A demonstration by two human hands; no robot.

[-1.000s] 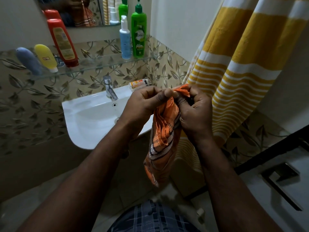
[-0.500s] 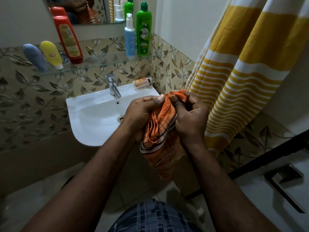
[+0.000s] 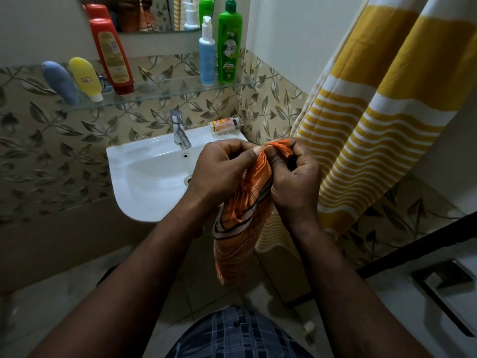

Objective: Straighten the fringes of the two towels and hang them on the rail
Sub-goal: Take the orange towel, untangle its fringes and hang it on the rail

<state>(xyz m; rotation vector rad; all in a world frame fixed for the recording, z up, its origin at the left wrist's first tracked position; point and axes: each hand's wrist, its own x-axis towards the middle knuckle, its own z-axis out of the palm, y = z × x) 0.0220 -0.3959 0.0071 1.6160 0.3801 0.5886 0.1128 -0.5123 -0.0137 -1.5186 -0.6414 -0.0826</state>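
Working from my left, my left hand [image 3: 222, 171] is closed, its fingers [image 3: 254, 152] pinching the top edge of the orange striped towel [image 3: 240, 223] in front of the right rim of the white sink [image 3: 154, 177]. Just beside it, touching at the thumbs, my right hand [image 3: 296, 177] is clenched on the same edge, with the towel's orange fringe [image 3: 280, 146] bunched up out of its grasp. The rest of the towel hangs down between my forearms, crumpled and gathered, not spread.

I judge the task to be at an early stage: I am at the fringe of this first towel, and the tassels look bunched, not yet combed out. Whether the other end of it has been tidied I cannot tell, since it is lost in the folds below.

Further right hangs a yellow and white striped cloth [image 3: 387, 125], draped from above the frame; it may be the second towel, but I cannot see its fringe or what it hangs from. No rail is clearly in view. So straightening the rest and hanging both towels remain to be done, as far as I can judge.
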